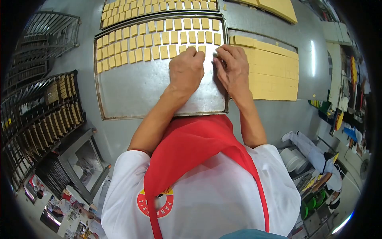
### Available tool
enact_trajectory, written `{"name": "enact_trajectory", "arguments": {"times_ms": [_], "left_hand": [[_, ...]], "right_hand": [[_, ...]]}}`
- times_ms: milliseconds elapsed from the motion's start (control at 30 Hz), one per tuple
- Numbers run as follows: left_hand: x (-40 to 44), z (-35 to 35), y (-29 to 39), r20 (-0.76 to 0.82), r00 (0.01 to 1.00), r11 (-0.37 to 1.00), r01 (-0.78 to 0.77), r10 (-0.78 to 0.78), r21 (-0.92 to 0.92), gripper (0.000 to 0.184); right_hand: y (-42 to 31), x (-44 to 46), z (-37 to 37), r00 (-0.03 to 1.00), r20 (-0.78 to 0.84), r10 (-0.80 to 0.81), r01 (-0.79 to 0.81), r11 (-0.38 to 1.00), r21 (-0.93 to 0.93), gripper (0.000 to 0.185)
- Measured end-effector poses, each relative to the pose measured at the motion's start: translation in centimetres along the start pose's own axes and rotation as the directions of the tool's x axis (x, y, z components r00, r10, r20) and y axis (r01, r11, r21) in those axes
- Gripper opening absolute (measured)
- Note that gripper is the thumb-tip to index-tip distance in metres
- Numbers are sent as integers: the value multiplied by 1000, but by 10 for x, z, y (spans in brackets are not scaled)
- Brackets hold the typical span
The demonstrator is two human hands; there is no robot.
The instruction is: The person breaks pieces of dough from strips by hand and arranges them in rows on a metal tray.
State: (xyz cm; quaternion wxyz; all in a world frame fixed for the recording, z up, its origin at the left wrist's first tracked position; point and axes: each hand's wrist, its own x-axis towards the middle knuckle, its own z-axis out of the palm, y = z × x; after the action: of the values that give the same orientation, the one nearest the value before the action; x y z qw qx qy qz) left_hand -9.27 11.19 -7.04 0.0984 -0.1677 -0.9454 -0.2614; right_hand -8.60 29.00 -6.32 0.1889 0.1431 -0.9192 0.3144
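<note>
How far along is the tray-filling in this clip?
Roughly halfway, I'd judge. On the near tray, two rows of yellow pieces already run right across. The left hand and right hand are at the third row's right end; any piece in them is hidden. The tray's lower part is bare, and a scored slab remains alongside.

Small, flat yellow pieces (155, 52), rectangular and smooth-topped, lie spaced apart in three rows on a shallow metal tray (159, 89). The rows curve in the view; the nearest is partly hidden towards its right end. The tray lies flat, its near part bare and shiny. Just beside it on the right lies a broad yellow slab (274, 71), flat and marked with straight lines, a narrow strip (244, 41) at its far left corner.
</note>
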Motion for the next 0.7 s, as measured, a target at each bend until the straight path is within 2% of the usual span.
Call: {"name": "enact_trajectory", "arguments": {"times_ms": [67, 133, 333, 367, 533, 700], "left_hand": [[-5, 5, 2, 3, 1000, 1000, 6, -6, -5, 8], [-6, 5, 3, 6, 1000, 1000, 11, -11, -9, 7], [-2, 3, 2, -9, 1000, 1000, 20, -20, 0, 7], [-1, 2, 4, -33, 999, 1000, 19, -20, -14, 3], [-1, 2, 4, -57, 998, 999, 22, -24, -36, 4], [-1, 4, 1, 7, 999, 999, 49, -49, 15, 11]], "right_hand": [[-3, -3, -4, 1000, 7, 13, -13, 999, -34, 22], [-2, -5, -8, 998, 7, 59, -58, 986, -155, 24], [9, -3, 0, 998, 61, -15, 23, 993, -120, 25], [10, -2, 0, 997, 70, -40, 47, 994, -102, 26], [5, 2, 9, 996, 68, -54, 58, 996, -66, 26], [6, 5, 10, 996, 68, -57, 60, 997, -43, 27]]}}
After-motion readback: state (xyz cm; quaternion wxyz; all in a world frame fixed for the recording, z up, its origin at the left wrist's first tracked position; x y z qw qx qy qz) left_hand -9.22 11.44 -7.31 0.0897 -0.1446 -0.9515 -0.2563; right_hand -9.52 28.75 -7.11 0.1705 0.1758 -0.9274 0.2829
